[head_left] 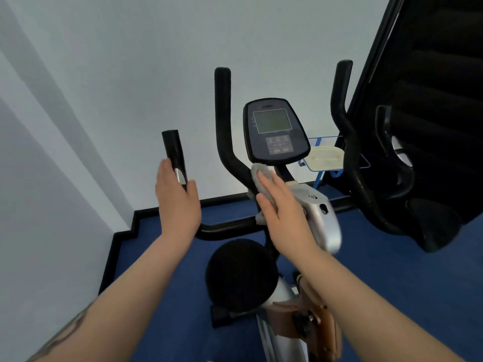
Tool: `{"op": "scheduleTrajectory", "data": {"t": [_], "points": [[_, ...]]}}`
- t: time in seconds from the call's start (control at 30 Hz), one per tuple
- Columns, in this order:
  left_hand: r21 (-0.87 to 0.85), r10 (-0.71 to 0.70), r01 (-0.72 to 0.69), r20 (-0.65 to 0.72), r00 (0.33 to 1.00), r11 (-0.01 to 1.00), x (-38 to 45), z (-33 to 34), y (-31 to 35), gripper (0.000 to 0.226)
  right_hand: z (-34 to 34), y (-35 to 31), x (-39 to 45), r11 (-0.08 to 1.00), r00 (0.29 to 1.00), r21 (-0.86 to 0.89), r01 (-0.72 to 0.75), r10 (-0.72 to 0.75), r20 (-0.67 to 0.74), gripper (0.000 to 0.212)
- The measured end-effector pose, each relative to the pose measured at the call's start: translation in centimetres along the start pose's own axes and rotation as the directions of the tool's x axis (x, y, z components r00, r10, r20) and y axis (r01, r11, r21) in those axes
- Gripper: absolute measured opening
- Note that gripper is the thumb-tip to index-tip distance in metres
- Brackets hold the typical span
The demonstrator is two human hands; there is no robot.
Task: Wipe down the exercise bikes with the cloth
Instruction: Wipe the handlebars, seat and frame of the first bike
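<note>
An exercise bike [320, 215] with a silver body stands in front of me, its black console [275, 130] facing me. My left hand [177, 202] grips the black left handle [173, 152] from behind, thumb on the right side. My right hand [281, 205] lies flat with straight fingers on a grey cloth [257, 176], pressing it against the black handlebar stem just below the console. Part of the cloth is hidden under the hand. The black round seat [240, 273] sits below my arms.
A white wall fills the left and back. The floor is blue with a black skirting [122, 236]. A tall black machine [418, 126] stands at the right. Behind the console is a blue-framed stand [324, 158] with a pale tray on it.
</note>
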State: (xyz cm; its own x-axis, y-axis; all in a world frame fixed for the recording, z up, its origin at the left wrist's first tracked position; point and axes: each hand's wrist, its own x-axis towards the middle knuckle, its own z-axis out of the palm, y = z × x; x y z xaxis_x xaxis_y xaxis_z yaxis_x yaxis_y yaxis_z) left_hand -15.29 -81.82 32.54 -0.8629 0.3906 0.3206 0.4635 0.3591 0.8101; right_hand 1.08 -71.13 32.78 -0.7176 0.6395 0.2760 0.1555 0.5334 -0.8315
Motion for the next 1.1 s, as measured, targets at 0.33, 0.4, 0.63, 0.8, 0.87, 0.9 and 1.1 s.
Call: {"op": "scheduleTrajectory", "data": {"t": [0.33,0.4,0.63,0.8,0.87,0.9,1.1], "points": [[-0.135,-0.011,0.033,0.158,0.987,0.990,-8.2,-1.6,1.2,0.050,-0.7,-1.5,-5.1,0.997,0.986,0.016,0.070,-0.071,0.148,0.039],[-0.151,0.047,-0.020,0.182,0.982,0.988,-9.8,-1.8,1.3,0.045,0.4,-2.2,-6.9,0.999,0.991,0.000,0.047,-0.047,0.122,0.040],[-0.306,0.017,0.028,0.145,0.989,0.952,-11.9,-1.8,1.1,0.027,-0.4,-2.8,-9.2,0.997,0.995,-0.028,-0.071,0.072,0.061,0.039],[-0.354,-0.022,0.129,0.292,0.956,0.926,-11.7,-2.0,1.4,0.028,2.0,-4.0,-6.7,0.956,0.991,-0.263,-0.129,0.116,-0.066,0.033],[-0.348,-0.039,0.164,0.339,0.940,0.923,-11.5,-2.1,1.2,0.029,2.8,-3.6,-8.8,0.979,0.975,-0.125,-0.160,0.137,-0.178,0.033],[-0.328,-0.035,0.161,0.359,0.933,0.931,-11.4,-2.1,1.1,0.030,3.1,-3.5,-10.4,0.986,0.968,-0.038,-0.165,0.154,-0.200,0.034],[-0.318,0.001,0.146,0.420,0.908,0.937,-11.0,-2.2,1.0,0.034,4.8,-3.6,-10.0,0.964,0.882,-0.046,-0.262,0.220,-0.417,0.028]]}}
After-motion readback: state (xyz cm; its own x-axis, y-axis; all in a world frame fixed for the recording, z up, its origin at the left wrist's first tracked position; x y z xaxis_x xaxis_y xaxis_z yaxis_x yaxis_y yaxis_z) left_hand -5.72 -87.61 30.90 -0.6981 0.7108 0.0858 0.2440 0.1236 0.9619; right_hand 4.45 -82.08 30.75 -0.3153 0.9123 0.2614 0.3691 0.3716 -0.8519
